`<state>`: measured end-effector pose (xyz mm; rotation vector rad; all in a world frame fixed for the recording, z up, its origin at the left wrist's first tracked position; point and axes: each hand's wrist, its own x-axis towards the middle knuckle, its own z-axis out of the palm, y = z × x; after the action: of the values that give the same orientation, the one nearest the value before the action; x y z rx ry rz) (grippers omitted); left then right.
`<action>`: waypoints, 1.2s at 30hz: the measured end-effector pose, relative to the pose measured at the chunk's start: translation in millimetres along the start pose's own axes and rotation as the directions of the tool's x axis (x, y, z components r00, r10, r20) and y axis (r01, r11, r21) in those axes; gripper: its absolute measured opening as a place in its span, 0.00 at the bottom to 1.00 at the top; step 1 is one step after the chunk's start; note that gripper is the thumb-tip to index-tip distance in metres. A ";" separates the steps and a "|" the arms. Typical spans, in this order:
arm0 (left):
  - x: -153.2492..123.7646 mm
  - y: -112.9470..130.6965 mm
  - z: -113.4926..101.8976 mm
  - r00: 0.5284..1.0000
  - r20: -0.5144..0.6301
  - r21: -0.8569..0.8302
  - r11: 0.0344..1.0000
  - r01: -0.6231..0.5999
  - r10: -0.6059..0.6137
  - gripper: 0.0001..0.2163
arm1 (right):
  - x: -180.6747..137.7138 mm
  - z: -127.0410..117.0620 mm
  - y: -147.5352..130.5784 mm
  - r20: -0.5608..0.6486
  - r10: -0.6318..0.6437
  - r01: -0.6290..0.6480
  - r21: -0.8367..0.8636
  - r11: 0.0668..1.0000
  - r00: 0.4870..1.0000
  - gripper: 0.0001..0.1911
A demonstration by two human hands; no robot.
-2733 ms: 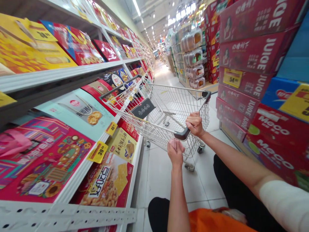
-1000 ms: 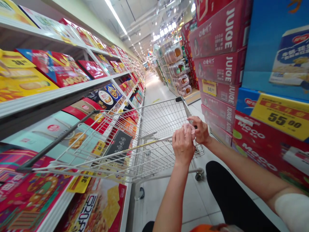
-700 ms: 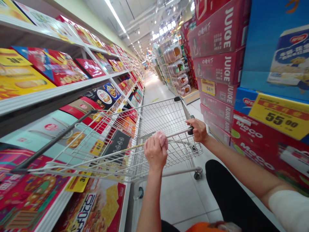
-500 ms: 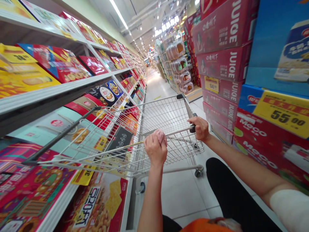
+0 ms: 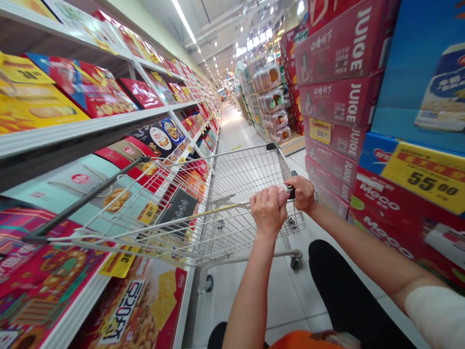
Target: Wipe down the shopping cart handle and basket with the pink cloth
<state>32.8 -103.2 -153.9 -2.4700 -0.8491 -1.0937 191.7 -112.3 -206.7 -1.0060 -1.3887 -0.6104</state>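
A wire shopping cart (image 5: 232,207) stands askew in the aisle, one long side facing me. My left hand (image 5: 268,211) is closed around a crumpled pink cloth (image 5: 282,195) and presses it against the cart's near top rail, close to the right corner. Beside it, almost touching, my right hand (image 5: 301,193) wraps around the dark fitting at that corner. Inside the basket I see only bare wire mesh. The cart's grey push handle (image 5: 87,198) is at the left, by the shelves.
Shelves of boxed snacks (image 5: 119,300) line the left side, next to the cart. Stacked red cartons (image 5: 327,97) and a blue carton (image 5: 417,87) rise at the right. A caster wheel (image 5: 296,261) rests on the tiled floor (image 5: 232,121). Clear jars are stacked farther along.
My left hand has slid right along the rail with the pink cloth, up to my right hand. My right hand stays on the corner. The view has shifted slightly.
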 end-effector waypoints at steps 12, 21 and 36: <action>-9.5 -59.7 -32.4 0.999 0.040 0.115 0.993 0.033 -0.038 0.16 | -5.6 2.3 13.0 0.058 -0.011 0.011 0.000 1.000 0.998 0.29; -16.7 -78.0 -35.7 0.990 -0.032 0.149 0.979 0.137 -0.134 0.17 | 3.4 1.5 13.0 0.011 -0.077 0.078 -0.062 0.995 0.997 0.26; -18.0 -61.2 -23.4 0.984 -0.072 0.162 0.972 0.172 -0.162 0.16 | 19.7 62.9 -49.7 0.025 -0.061 0.066 -0.513 0.856 0.998 0.22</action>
<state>-28.4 -74.2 -149.5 -2.2510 -1.1002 -1.0940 120.1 -78.4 -183.5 -1.3886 -1.2942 -1.0662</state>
